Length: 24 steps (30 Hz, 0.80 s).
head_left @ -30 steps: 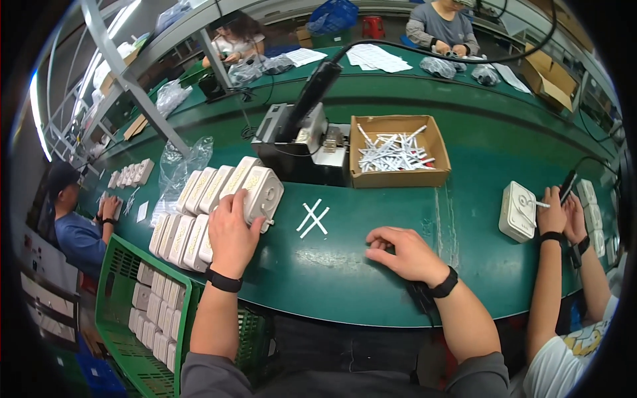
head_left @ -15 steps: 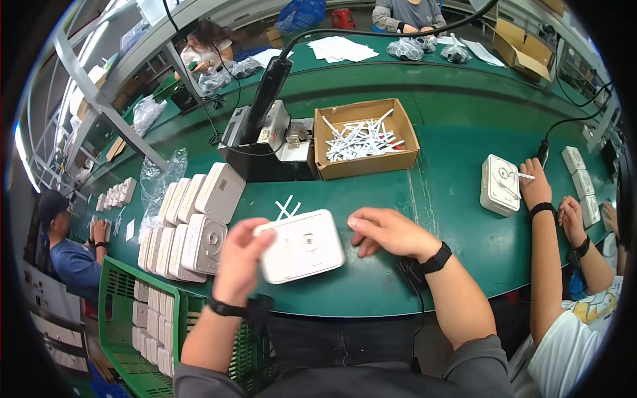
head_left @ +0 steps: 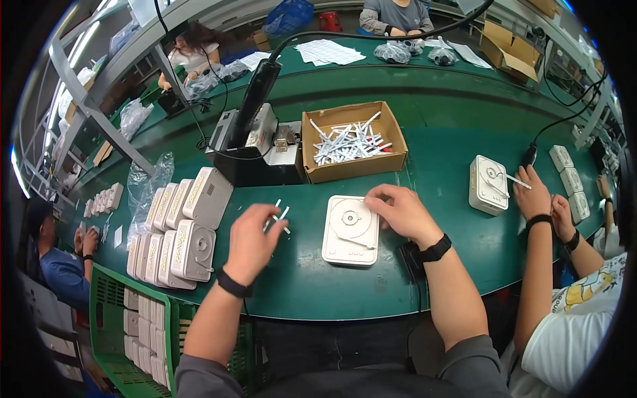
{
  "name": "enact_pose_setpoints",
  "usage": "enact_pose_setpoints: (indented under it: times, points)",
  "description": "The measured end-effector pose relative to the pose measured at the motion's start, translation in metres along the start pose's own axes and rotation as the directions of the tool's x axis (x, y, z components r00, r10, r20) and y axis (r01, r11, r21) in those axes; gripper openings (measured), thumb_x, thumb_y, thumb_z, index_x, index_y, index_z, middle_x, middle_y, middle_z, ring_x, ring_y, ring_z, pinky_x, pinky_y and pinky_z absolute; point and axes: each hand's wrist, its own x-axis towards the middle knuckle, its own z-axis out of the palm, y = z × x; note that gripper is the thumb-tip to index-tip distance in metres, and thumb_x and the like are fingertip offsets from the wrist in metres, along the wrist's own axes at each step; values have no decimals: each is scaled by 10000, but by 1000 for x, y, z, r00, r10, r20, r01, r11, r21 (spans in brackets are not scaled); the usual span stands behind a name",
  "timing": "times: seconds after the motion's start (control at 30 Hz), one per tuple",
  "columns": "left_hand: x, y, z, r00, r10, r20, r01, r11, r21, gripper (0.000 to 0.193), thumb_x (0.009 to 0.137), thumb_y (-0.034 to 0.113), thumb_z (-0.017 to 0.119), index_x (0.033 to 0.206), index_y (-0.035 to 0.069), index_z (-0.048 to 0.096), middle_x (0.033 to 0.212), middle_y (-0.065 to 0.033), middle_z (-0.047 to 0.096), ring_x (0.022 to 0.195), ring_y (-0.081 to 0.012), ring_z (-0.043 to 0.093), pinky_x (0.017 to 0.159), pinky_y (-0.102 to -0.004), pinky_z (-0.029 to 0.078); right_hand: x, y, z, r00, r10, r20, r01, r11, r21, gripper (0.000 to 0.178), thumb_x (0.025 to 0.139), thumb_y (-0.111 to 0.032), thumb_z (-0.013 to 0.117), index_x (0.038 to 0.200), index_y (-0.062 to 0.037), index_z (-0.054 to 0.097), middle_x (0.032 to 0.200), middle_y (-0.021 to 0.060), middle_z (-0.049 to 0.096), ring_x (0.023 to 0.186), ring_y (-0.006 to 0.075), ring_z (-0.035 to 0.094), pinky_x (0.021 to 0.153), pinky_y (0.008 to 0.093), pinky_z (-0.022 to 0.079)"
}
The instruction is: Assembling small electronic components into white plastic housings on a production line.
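Observation:
On the green table before me lies a white, box-shaped device (head_left: 346, 247) with a round disc and a thin arm on its face, like a small record player. My right hand (head_left: 403, 212) grips its upper right edge, fingers bent over the corner. To the left, my left hand (head_left: 252, 242) hovers with thumb and forefinger apart beside a few thin white strips (head_left: 284, 213). Those fingers partly cover the strips, and nothing shows held in them.
Similar devices (head_left: 192, 249) stand stacked at left, above a green crate (head_left: 99, 312) of more. Ahead are a cardboard box (head_left: 355, 172) of white strips and a black-and-white machine (head_left: 288, 162). At right, a co-worker's hand (head_left: 531, 192) works at another device (head_left: 488, 186).
The device has gone from my left hand onto the table, turned upright. My right hand has taken its edge, while my left hand has let go and moved to the strips.

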Motion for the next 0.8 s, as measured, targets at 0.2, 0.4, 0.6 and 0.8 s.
enact_pose_setpoints:
  times: [0.2, 0.4, 0.6, 0.8]
  points:
    - [35, -27, 21, 982, 152, 110, -160, 985, 69, 154, 877, 83, 781, 1020, 27, 765, 953, -159, 732, 846, -352, 715, 758, -429, 579, 1, -5, -1, 999, 18, -32, -18, 1000, -4, 285, 1000, -285, 739, 1087, -15, 760, 906, 97, 767, 684, 156, 695, 635, 322, 565]
    - [49, -31, 24, 968, 113, 226, -138, 986, 94, 103, 915, 38, 714, 993, 7, 773, 905, -177, 731, 857, -365, 715, 782, -441, 575, 3, 0, -1, 986, -87, -145, 70, 990, -121, 272, 989, -277, 747, 1055, -13, 755, 945, 107, 764, 672, 183, 687, 643, 316, 551]
    - [55, -6, 5, 988, 119, 102, -108, 988, -111, 109, 954, 32, 700, 1026, -12, 769, 885, -153, 734, 804, -291, 725, 734, -390, 566, -3, -7, 2, 916, -264, -302, 204, 955, -214, 214, 979, -203, 763, 1054, -2, 753, 895, 81, 730, 721, 137, 680, 653, 300, 541]
    - [50, 12, -1, 971, -59, 233, 162, 875, -457, 123, 1012, 58, 690, 1035, -46, 751, 912, -82, 764, 816, -136, 723, 693, -279, 544, -9, -24, 11, 881, -377, -285, 313, 917, -246, 173, 955, -139, 771, 1057, -3, 741, 944, 86, 727, 746, 170, 692, 695, 325, 545]
